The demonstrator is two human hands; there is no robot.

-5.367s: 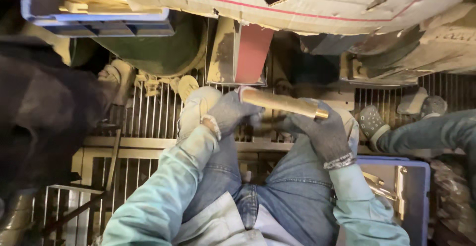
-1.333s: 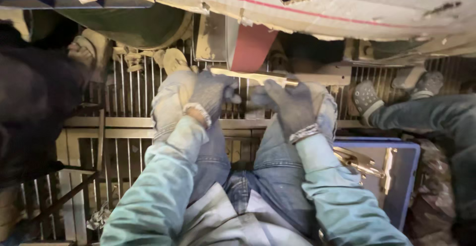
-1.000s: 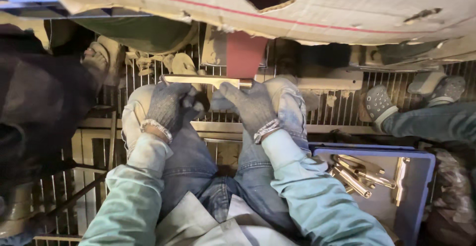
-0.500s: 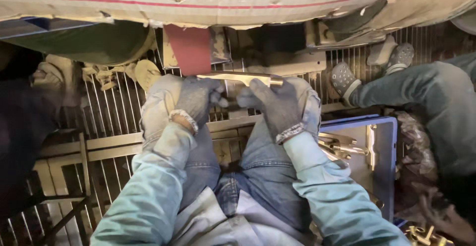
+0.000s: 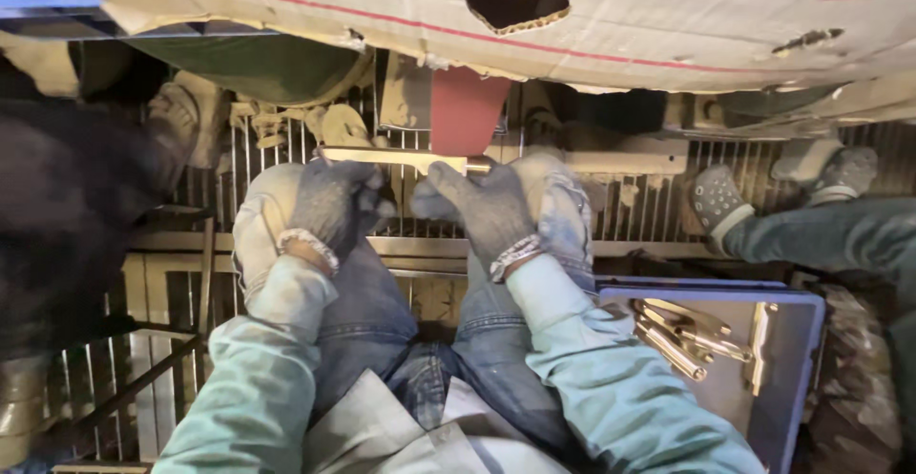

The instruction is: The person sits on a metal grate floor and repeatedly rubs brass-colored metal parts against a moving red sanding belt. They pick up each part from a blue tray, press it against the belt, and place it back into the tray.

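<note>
Grated floor; gloved hands [image 5: 410, 207] gripping metal bar [image 5: 391, 157]

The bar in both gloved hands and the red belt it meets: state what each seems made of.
Bar: probably brass or similar yellow metal, going by its pale golden sheen, thin and flat. Red belt: likely abrasive cloth, with a matte, dull red face. Left hand and right hand wear dark knit gloves.

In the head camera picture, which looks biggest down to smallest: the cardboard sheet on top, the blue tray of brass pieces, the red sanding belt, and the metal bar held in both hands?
1. Cardboard sheet, by far the largest.
2. Blue tray, though nearness to the camera inflates it.
3 and 4. Metal bar and red sanding belt: the bar is longer and thinner, the belt shorter and wider, partly hidden; too close to rank.
</note>
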